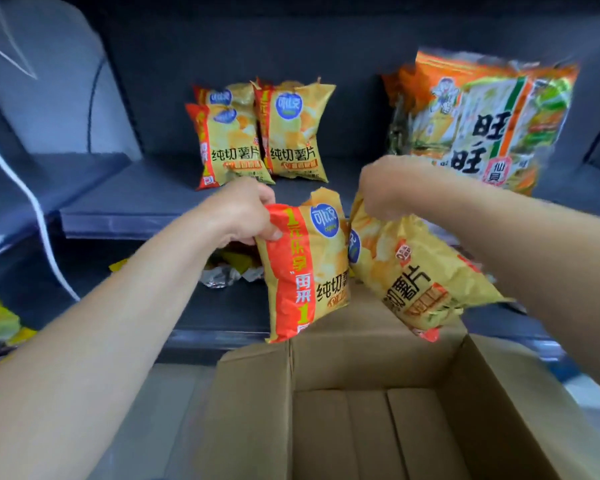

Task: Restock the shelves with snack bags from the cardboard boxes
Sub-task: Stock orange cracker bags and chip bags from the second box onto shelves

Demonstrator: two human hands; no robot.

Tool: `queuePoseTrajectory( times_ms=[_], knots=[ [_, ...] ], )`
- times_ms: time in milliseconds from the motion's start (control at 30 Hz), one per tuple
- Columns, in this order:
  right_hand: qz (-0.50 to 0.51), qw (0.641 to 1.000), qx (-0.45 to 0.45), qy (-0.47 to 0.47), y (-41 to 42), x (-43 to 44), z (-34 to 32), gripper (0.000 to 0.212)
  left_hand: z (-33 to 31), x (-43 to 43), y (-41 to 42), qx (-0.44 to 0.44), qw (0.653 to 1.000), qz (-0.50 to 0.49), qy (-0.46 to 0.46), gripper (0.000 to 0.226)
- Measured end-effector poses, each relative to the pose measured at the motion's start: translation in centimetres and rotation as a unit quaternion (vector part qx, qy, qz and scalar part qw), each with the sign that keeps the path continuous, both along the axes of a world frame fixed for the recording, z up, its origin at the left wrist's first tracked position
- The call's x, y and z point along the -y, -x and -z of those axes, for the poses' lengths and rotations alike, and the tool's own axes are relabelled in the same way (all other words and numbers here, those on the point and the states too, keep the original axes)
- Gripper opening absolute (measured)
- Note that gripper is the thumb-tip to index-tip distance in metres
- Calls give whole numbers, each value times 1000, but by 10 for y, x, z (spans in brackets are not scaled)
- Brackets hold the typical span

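**Cardboard box (257, 410) open, a bag held in each grip above it**

The box stands beneath our hands with its flaps spread. Our left hand (243, 209) grips the top corner of an upright chip bag (305, 271), fingers curled round its orange edge. Just right of it, our right hand (388, 188) pinches the top of a second chip bag (416, 271), which hangs tilted, its lower end out to the right. Beyond the left hand, standing chip bags (291, 133) sit upright on the dark shelf (136, 199). Beyond the right hand leans a large rice-cracker pack (482, 123).
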State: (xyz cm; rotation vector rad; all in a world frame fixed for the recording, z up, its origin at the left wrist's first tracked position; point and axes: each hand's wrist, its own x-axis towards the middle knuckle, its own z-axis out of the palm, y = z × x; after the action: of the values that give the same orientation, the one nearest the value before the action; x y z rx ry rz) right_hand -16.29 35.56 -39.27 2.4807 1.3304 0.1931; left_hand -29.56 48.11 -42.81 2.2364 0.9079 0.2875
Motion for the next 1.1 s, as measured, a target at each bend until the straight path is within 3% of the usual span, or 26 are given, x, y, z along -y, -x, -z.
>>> queuePoseTrajectory(
  times_ms=[100,233,333,467,700,900,1000,1100],
  knots=[
    [10,997,-11,-70,1,-15,-32,25,-29,-19,8,93,995,-34,11,15],
    [23,984,-9,-176,-4,-37,-61,22,-58,-48,15,197,978,-73,6,22],
    [17,955,-30,-294,-13,-55,-67,8,-71,-74,15,262,959,-108,-17,33],
    [12,900,-96,-424,-31,-80,-62,24,-78,-111,13,318,936,-147,-33,33],
    [40,776,-306,-550,-63,-110,-50,35,-66,-157,1,356,917,-178,9,26],
    [64,681,-402,-609,-75,-127,-43,19,-50,-192,-15,368,908,-188,67,24],
    [67,655,-423,-623,-79,-135,-41,17,-47,-206,-20,371,905,-190,82,24],
    [72,658,-414,-625,-83,-143,-32,19,-43,-220,-23,355,910,-203,68,23]
  ],
)
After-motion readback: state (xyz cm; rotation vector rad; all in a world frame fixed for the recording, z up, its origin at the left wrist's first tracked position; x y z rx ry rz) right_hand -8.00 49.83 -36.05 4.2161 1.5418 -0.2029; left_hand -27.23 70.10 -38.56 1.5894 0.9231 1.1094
